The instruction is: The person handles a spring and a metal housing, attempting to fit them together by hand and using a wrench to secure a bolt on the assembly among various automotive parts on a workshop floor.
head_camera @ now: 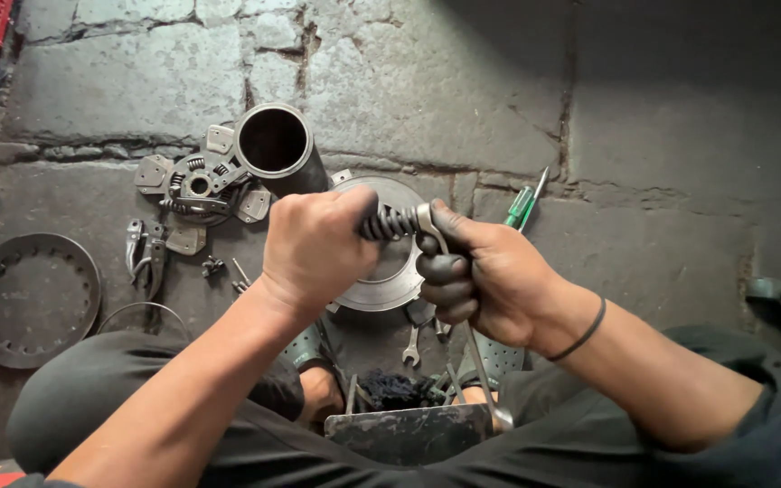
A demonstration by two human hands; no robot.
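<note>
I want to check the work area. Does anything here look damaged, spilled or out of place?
Nothing is spilled. The stone floor is cracked. A green-handled screwdriver lies apart, right of the other loose parts. Both hands hold a coil spring: left hand, right hand, which is black with grease.

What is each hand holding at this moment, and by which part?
The left hand grips one end of a coil spring. The right hand holds a wrench near its head, which sits at the spring's other end; its handle hangs below the fist.

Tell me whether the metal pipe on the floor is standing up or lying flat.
Standing, tilted. The metal pipe shows its round open mouth to the camera, with its dark wall running down behind the left hand.
</note>
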